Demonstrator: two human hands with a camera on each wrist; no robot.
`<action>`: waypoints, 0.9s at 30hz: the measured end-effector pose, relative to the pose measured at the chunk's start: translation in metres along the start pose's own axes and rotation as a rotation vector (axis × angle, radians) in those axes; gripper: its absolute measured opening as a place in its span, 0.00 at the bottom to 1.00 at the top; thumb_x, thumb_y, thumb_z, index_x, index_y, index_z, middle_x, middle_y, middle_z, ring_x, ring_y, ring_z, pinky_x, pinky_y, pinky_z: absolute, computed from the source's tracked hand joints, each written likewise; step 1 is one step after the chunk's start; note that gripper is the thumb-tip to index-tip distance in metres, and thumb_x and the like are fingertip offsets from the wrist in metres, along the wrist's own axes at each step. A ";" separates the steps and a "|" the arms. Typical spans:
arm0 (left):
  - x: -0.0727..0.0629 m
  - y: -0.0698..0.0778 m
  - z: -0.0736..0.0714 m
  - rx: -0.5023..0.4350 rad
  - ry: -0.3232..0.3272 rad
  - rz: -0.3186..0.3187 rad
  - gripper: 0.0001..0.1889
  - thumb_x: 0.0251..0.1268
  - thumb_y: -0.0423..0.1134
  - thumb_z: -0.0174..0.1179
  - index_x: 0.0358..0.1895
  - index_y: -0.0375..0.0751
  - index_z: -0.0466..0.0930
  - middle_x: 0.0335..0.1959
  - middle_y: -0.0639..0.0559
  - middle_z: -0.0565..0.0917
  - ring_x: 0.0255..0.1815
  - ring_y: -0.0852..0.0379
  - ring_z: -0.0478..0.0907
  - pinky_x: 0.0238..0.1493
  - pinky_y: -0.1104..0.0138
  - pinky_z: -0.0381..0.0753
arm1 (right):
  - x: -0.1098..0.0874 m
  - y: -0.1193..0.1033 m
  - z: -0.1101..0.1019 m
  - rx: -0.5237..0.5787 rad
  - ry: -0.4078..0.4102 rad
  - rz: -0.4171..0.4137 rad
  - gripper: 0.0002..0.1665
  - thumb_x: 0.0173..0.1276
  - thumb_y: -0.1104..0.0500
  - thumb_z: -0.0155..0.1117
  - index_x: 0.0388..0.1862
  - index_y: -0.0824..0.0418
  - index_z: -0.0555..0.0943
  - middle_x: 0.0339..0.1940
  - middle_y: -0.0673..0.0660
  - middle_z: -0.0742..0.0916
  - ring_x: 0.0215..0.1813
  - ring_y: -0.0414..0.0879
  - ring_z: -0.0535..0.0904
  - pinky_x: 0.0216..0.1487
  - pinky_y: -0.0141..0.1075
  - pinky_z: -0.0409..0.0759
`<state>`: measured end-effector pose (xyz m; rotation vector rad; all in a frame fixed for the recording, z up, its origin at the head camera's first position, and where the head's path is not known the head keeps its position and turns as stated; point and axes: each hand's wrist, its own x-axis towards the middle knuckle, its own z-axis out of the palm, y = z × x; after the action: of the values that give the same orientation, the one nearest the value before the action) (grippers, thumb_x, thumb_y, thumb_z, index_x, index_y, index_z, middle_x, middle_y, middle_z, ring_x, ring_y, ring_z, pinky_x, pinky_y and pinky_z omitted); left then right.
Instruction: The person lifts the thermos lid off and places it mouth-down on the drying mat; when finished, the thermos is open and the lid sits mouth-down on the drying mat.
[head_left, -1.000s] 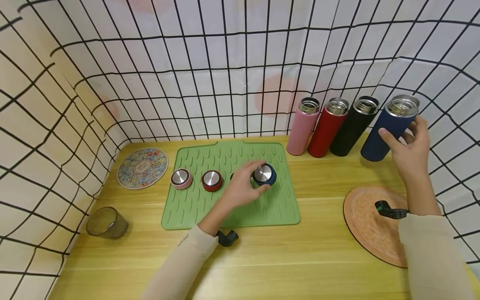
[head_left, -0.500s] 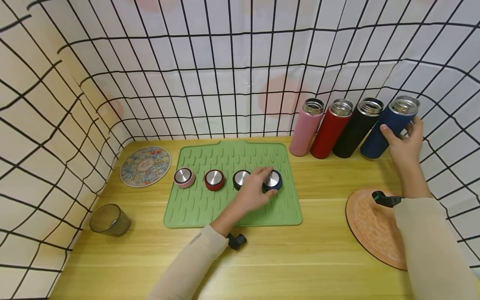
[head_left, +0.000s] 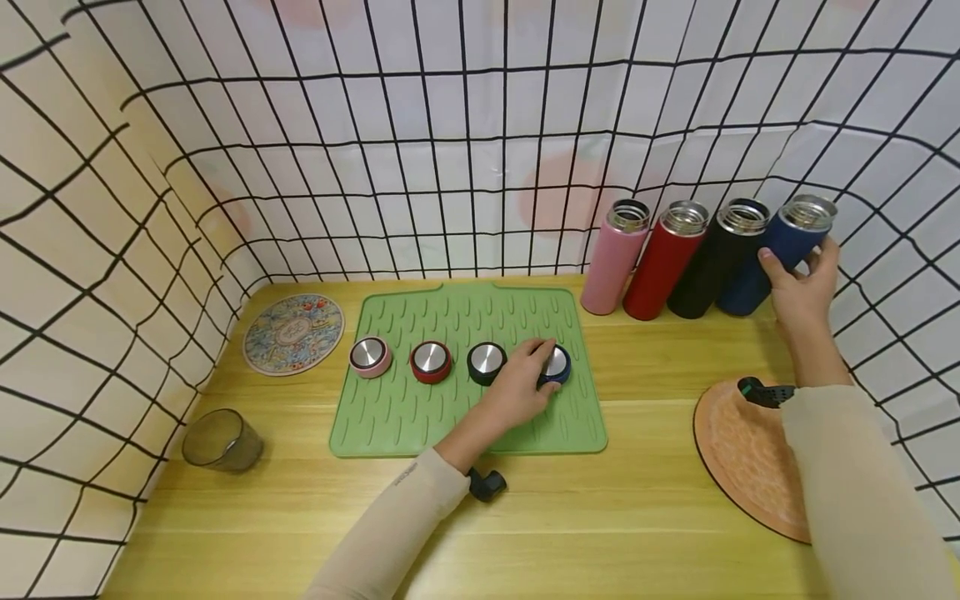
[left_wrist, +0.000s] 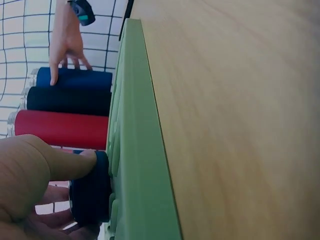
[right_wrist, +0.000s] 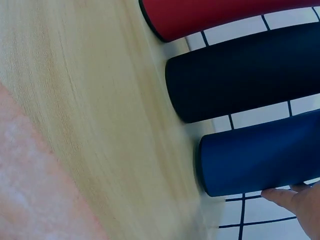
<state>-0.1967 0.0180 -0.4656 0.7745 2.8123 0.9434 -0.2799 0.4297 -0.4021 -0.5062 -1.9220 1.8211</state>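
My left hand (head_left: 517, 392) pinches a blue lid (head_left: 558, 363) with a steel top on the green ridged mat (head_left: 405, 425). Thumb and fingers lie on either side of this lid (left_wrist: 91, 190) in the left wrist view. At the back right, my right hand (head_left: 806, 287) holds a blue bottle (head_left: 791, 242) with a bare steel neck. It stands upright beside a black bottle (head_left: 708, 267); a red bottle (head_left: 670, 262) and a pink bottle (head_left: 615, 262) continue the row leftward. Left of my left hand sit a black lid (head_left: 486, 362), a red lid (head_left: 431, 361) and a pink lid (head_left: 370, 356).
A patterned round coaster (head_left: 292, 333) lies left of the mat, with a tinted glass (head_left: 222, 442) nearer the front. An orange round mat (head_left: 750, 458) lies under the right forearm. Black wire grid (head_left: 465, 167) lines the back and sides.
The blue bottle has come leftward, closer to the black one, with my right hand on it. My left hand has shifted the blue lid rightward, away from the black lid, which now shows.
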 end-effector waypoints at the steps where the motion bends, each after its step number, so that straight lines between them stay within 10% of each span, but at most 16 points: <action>1: 0.000 0.000 0.000 0.004 -0.003 0.001 0.37 0.75 0.42 0.63 0.81 0.39 0.58 0.78 0.39 0.65 0.77 0.46 0.68 0.71 0.60 0.76 | 0.000 0.001 0.000 -0.001 0.002 0.007 0.47 0.70 0.55 0.71 0.80 0.35 0.57 0.84 0.48 0.63 0.83 0.50 0.59 0.84 0.46 0.55; 15: 0.000 0.000 -0.007 -0.016 -0.037 -0.019 0.40 0.74 0.47 0.64 0.82 0.40 0.56 0.82 0.38 0.59 0.79 0.41 0.65 0.73 0.52 0.74 | -0.002 -0.002 -0.012 -0.257 -0.072 0.033 0.52 0.73 0.42 0.63 0.84 0.32 0.41 0.87 0.47 0.52 0.86 0.51 0.50 0.85 0.47 0.54; 22: -0.009 -0.007 -0.049 -0.069 -0.021 -0.003 0.41 0.72 0.50 0.64 0.82 0.44 0.56 0.83 0.42 0.59 0.81 0.42 0.61 0.77 0.48 0.68 | -0.033 -0.029 -0.024 -0.104 -0.014 -0.029 0.40 0.79 0.44 0.56 0.82 0.34 0.49 0.85 0.46 0.58 0.83 0.40 0.54 0.84 0.37 0.48; 27: -0.023 -0.022 -0.081 -0.052 0.050 -0.021 0.40 0.72 0.51 0.65 0.82 0.48 0.57 0.83 0.44 0.59 0.70 0.42 0.76 0.71 0.46 0.74 | -0.056 -0.040 -0.020 -0.249 -0.068 -0.140 0.35 0.82 0.44 0.49 0.82 0.34 0.51 0.83 0.45 0.60 0.82 0.41 0.57 0.83 0.38 0.52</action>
<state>-0.2048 -0.0525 -0.4147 0.7235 2.8201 1.0421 -0.2206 0.4136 -0.3650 -0.3811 -2.1864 1.5392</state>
